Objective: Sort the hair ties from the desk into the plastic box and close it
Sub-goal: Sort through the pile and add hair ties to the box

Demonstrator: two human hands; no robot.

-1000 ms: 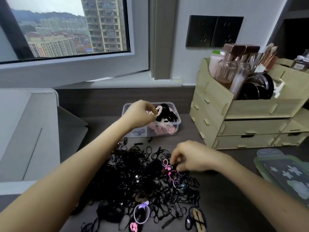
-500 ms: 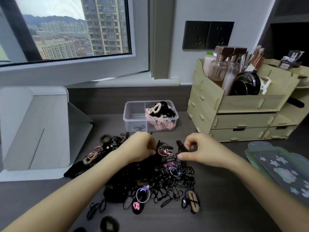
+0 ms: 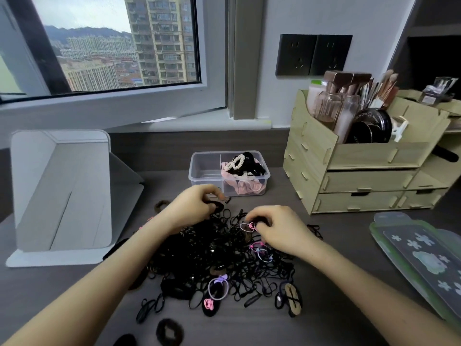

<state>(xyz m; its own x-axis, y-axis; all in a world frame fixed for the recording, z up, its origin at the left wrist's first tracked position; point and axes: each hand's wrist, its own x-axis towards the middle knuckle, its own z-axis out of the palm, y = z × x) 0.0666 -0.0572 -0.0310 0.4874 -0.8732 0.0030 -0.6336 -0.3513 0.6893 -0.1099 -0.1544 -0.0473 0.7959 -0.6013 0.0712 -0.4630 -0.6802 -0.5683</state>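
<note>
A big tangle of mostly black hair ties [image 3: 219,255] lies on the dark desk in front of me. Behind it stands a clear plastic box [image 3: 207,168] with a divider; its right compartment holds pink, black and white hair ties, its left one looks almost empty. No lid is on it. My left hand [image 3: 192,208] is at the far edge of the pile, fingers curled round a thick black hair tie [image 3: 217,204]. My right hand [image 3: 282,231] is beside it to the right, fingertips pinching a pink hair tie [image 3: 247,227] in the pile.
A white folding mirror stand [image 3: 62,193] is at the left. A wooden organiser [image 3: 361,176] with cosmetics and brushes fills the right rear. Green flowered packets [image 3: 421,260] lie at the right edge. Loose scrunchies [image 3: 169,332] sit near the desk's front.
My left hand came back from the box to the pile and now holds a black tie. My right hand shifted within the pile and picked at a pink tie.
</note>
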